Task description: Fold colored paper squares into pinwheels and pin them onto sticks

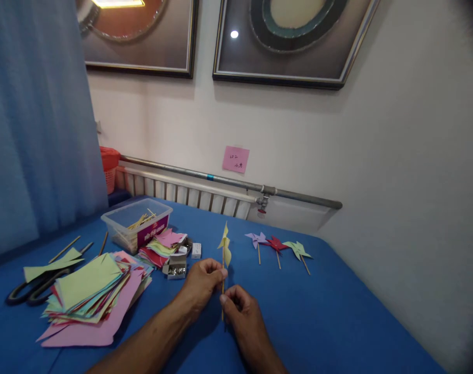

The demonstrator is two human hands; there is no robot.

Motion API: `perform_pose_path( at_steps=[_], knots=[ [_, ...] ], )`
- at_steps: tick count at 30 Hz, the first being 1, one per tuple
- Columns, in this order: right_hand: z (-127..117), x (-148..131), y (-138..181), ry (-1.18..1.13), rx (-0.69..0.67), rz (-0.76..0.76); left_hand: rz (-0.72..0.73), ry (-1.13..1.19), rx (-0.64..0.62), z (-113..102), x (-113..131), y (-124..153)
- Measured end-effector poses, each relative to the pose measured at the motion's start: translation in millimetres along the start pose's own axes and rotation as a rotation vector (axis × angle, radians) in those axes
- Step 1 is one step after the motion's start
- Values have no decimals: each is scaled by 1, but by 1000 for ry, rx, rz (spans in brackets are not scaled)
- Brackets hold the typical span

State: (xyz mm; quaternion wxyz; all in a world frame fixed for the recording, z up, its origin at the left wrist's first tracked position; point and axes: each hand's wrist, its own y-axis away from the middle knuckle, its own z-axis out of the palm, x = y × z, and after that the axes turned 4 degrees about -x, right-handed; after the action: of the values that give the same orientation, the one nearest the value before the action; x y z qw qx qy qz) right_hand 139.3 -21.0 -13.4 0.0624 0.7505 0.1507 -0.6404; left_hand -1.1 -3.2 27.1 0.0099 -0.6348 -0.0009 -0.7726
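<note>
A yellow paper pinwheel (226, 248) on a thin wooden stick stands upright between my hands, seen nearly edge-on. My left hand (205, 280) pinches the stick just below the paper blades. Lower down, my right hand (242, 311) grips the same stick between thumb and fingers. To the right lie a purple pinwheel (257, 239), a red pinwheel (277, 244) and a light green pinwheel (297, 249), each on its own stick. Close to my left hand sits a small open box of metal pins (177, 269).
On the blue table (318, 317), a stack of coloured paper (88, 285) lies at left beside black-handled scissors (37, 291). Behind it stand a clear plastic tub (143, 218) with sticks and a small white box (196, 251). A radiator (181, 195) and pipe (236, 182) run along the wall.
</note>
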Motion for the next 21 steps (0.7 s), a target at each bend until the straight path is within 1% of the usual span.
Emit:
perform_pose_path(
  at_steps=[3, 9, 16, 21],
  knots=[
    [2, 0, 0, -1, -14, 13, -10, 18, 0, -1, 0, -1],
    [2, 0, -2, 30, -15, 3, 22, 36, 7, -3, -4, -4],
    [4, 0, 0, 2, -55, 36, 37, 70, 16, -8, -6, -6],
    [5, 1, 1, 8, -24, 26, 54, 61, 28, -8, -5, -8]
  ],
)
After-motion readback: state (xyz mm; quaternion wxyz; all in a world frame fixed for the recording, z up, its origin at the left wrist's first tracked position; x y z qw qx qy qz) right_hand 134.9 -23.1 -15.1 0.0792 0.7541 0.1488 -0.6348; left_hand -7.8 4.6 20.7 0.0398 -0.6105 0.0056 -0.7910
